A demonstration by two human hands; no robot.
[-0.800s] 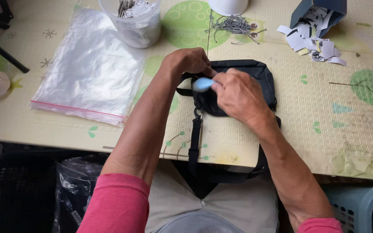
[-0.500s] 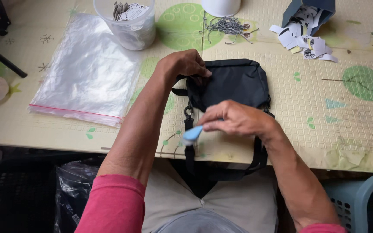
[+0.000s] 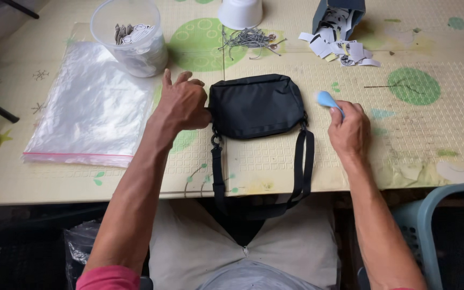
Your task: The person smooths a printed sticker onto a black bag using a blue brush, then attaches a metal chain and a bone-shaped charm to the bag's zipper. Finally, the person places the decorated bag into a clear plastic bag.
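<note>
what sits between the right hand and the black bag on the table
Nothing visible: only bare patterned table mat lies between the right hand, holding a small light blue tool, and the black fabric shoulder bag.

- The person wore a top with pink-red sleeves (image 3: 108, 277) pushed high above the elbows.
- Both forearms were bare.
- Light beige trousers (image 3: 200, 247) covered the lap.

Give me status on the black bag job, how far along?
Done: black bag lies flat and closed on the table, strap hanging off the edge. In hand: left hand steadies the bag's side; right hand holds a small blue tool beside it. Left: bag not yet in the clear plastic bag.
</note>
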